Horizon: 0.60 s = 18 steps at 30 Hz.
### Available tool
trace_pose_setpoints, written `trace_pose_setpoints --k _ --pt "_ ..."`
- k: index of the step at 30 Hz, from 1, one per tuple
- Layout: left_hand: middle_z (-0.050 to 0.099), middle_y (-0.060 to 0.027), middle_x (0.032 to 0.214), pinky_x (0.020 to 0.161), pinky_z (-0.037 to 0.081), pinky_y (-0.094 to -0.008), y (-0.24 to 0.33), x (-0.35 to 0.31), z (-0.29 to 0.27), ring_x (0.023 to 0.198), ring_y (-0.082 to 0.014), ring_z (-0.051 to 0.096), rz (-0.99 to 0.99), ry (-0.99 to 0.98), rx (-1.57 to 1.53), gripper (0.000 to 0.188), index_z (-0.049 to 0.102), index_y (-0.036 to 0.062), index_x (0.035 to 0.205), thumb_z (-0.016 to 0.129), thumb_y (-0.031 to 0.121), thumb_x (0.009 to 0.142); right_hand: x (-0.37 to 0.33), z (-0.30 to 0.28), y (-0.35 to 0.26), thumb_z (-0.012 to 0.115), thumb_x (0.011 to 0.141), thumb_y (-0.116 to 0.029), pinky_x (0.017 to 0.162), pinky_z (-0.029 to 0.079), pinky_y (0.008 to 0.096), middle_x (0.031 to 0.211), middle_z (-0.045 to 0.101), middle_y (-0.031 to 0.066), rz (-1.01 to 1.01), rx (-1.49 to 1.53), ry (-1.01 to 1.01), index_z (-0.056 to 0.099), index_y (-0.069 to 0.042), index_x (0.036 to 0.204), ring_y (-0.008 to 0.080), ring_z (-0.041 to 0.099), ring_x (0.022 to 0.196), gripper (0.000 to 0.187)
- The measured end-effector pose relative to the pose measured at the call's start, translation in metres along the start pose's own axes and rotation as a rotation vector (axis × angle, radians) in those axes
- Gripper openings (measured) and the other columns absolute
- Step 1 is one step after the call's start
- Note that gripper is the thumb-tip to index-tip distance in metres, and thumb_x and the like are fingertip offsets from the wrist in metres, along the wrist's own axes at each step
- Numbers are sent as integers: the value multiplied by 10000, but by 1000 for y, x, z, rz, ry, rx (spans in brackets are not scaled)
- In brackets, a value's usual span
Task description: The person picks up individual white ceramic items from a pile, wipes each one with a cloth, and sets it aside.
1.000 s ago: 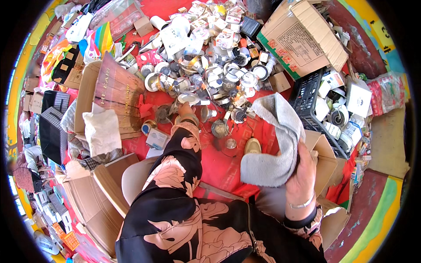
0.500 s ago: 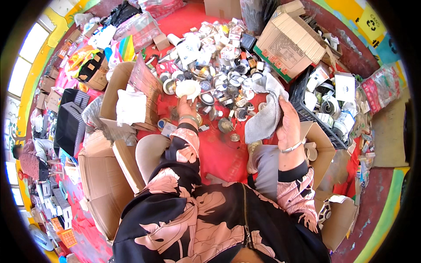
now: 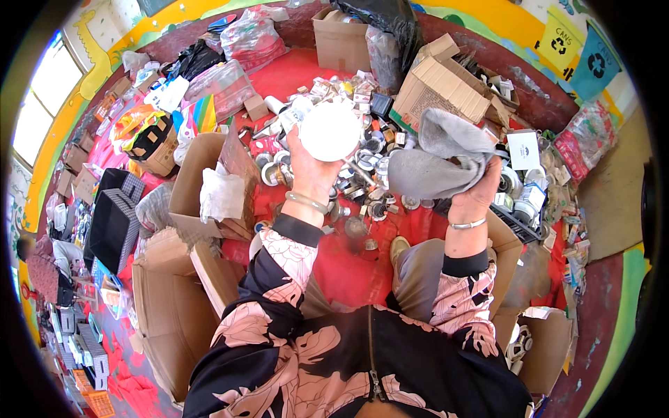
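My left hand [image 3: 311, 167] grips a round white disc [image 3: 330, 132] by its near left edge, raised above the pile. Its smooth bright face is toward me; what kind of part it is I cannot tell. A grey cloth [image 3: 439, 164] hangs folded from my right hand [image 3: 478, 189], its fingers partly hidden behind the fabric. Disc and cloth are apart. Below and beyond both hands lies a heap of small round lamp-like parts [image 3: 376, 145] and little boxes on a red sheet [image 3: 345, 268].
Open cardboard boxes stand at my left [image 3: 164, 292] and right [image 3: 540, 355]. A black crate [image 3: 516, 223] filled with parts sits beyond my right hand. A tilted carton [image 3: 446, 94] is at the far right. Another person [image 3: 50, 268] is at the far left.
My left hand has lifted the white disc up off the pile and toward me. The cloth has risen with my right hand and now lies bunched across it. The view has tilted upward.
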State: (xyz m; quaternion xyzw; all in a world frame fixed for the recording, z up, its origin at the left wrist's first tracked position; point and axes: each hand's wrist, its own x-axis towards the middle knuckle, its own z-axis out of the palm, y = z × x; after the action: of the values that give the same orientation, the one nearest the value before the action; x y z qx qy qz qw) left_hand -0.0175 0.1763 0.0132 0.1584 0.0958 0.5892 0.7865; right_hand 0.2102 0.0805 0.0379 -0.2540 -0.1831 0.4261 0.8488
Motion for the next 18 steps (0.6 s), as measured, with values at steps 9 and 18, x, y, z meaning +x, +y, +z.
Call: trace_pose_setpoints --k 9,18 --pt "473 -102 1278 1012 328 -408 -22 9 -2 1170 -254 453 -50 -143 55 457 424 49 1264 266 356 963 -7 68 73 589 855 -161 689 452 301 895 589 108 -448 -946 -123 549 -3 933 168 563 807 180" --pt "453 -84 1269 1018 313 -348 -33 -6 2 1174 -209 428 98 -84 333 638 360 56 1309 231 548 926 -14 50 114 597 727 -3 826 428 377 1025 543 197 -848 -1185 -391 569 14 1022 352 526 935 297"
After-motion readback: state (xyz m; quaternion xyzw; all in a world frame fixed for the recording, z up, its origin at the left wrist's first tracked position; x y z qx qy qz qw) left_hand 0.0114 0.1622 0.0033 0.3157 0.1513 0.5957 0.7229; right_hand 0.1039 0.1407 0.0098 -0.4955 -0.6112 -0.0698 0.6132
